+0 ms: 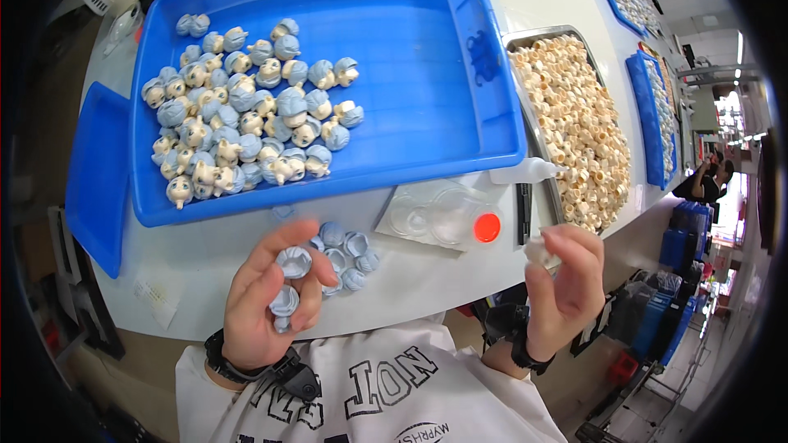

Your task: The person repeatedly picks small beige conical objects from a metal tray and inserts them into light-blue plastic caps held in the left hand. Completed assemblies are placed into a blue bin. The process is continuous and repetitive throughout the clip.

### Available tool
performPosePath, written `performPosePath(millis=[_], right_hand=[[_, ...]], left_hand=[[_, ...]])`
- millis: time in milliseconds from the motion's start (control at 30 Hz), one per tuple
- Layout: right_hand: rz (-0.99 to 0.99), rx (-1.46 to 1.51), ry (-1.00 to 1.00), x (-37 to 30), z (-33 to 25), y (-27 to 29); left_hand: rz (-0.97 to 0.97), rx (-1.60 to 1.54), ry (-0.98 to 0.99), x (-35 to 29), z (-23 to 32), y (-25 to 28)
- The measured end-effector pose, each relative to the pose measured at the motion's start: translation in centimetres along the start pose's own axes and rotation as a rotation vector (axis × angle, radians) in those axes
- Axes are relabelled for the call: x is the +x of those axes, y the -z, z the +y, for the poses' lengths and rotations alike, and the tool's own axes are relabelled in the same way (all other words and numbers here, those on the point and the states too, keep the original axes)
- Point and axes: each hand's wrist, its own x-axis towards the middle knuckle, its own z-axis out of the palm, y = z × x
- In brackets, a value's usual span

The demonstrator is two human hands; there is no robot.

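Note:
My left hand [246, 316] is curled around several hollow light-blue doll-hair shells [293, 262], their open sides partly showing between the fingers. More loose hair shells [355, 244] lie in a small heap on the white table just beyond its fingertips. Off to the right, my right hand [566, 283] pinches a small cream doll-face piece [539, 252] between thumb and fingers, near the corner of a metal tray. That metal tray [532, 119] is heaped with similar cream face pieces [574, 123]. Assembled doll heads [242, 94] with blue hair fill the left part of a large blue bin [402, 74].
Between the hands lie a clear container with a red cap [486, 228], a white squeeze bottle [525, 171] and a slim black tool [524, 213]. Another blue tray [98, 180] leans at the left table edge. Filled blue trays [657, 123] line the far right. A person [710, 180] sits far off.

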Motion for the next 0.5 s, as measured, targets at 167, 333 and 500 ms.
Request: performPosePath(millis=[167,333,500], right_hand=[[-0.091,-0.096,-0.022,0.7,0.0,-1.1],[-0.13,-0.194,0.053,1.5,0.6,-1.5],[-0.187,-0.245,0.089,1.5,1.0,-1.6]], left_hand=[[-0.083,0.093,0.044,0.0,-0.6,0.6],[-0.002,0.172,0.021,0.0,-0.4,-0.4],[-0.031,0.334,-0.012,-0.4,-0.1,-0.9]])
